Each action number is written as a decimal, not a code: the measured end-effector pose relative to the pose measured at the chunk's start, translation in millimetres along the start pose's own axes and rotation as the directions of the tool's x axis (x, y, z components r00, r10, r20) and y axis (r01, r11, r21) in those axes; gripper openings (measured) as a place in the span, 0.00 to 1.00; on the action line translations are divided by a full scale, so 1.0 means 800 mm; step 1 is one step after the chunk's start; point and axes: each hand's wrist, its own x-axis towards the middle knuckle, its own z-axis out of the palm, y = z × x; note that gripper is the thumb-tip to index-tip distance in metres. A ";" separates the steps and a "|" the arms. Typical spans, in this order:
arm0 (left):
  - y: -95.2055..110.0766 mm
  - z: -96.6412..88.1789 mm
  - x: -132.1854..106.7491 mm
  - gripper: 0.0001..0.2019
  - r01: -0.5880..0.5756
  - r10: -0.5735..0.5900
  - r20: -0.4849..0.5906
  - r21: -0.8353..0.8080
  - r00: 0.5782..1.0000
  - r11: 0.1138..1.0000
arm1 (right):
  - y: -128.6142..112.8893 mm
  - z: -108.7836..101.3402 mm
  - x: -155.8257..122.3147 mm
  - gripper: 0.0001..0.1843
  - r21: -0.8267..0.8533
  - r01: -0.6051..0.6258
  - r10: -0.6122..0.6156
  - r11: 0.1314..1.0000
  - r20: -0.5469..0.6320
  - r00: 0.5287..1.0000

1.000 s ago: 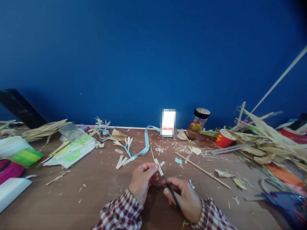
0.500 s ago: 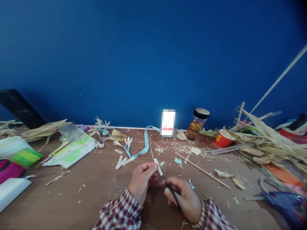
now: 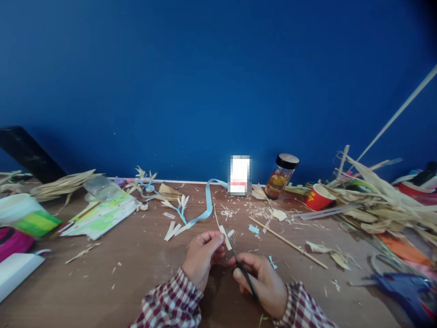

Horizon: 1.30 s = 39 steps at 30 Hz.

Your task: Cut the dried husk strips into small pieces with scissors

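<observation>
My left hand [image 3: 202, 254] pinches a small pale strip of dried husk [image 3: 225, 237] between thumb and fingers, low in the middle of the brown table [image 3: 136, 273]. My right hand [image 3: 262, 281] is closed round black-handled scissors [image 3: 243, 269], whose blades reach up to the strip's edge. Both wrists wear checked red-and-white sleeves. A thin straw stem rises from the strip towards the back.
A light blue ribbon [image 3: 206, 205] and husk flowers lie behind the hands. A thin wooden stick [image 3: 287, 241], a black-lidded jar [image 3: 282, 176] and a red paper cup [image 3: 318, 197] stand to the right, beside a pile of dried husks [image 3: 375, 205]. A blue glue gun [image 3: 406, 287] lies at the right; booklets and containers sit left.
</observation>
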 end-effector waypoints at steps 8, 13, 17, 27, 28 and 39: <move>0.000 0.000 0.001 0.11 0.006 -0.007 -0.024 -0.017 1.000 1.000 | 0.000 -0.001 0.002 0.18 -0.031 -0.013 0.013 0.999 -0.017 1.000; 0.002 0.002 -0.001 0.11 0.011 -0.011 -0.028 -0.018 1.000 1.000 | 0.000 0.000 0.002 0.18 -0.038 -0.032 0.031 0.999 -0.028 0.999; 0.004 0.002 -0.002 0.10 0.019 -0.020 -0.028 -0.028 0.999 0.999 | 0.000 0.002 0.001 0.17 -0.051 -0.042 0.040 0.998 -0.051 0.998; 0.003 0.001 -0.002 0.10 0.021 -0.022 -0.027 -0.030 0.999 0.999 | -0.003 0.000 0.003 0.15 -0.047 -0.012 0.009 0.999 -0.061 0.998; 0.003 0.001 -0.002 0.10 0.024 -0.025 -0.025 -0.031 0.999 0.999 | -0.004 0.000 0.003 0.15 -0.038 -0.014 0.012 0.999 -0.066 0.998; 0.002 0.000 0.001 0.10 0.013 -0.016 -0.048 -0.048 0.999 0.999 | -0.003 -0.001 0.004 0.17 0.037 0.004 -0.003 0.999 -0.031 1.000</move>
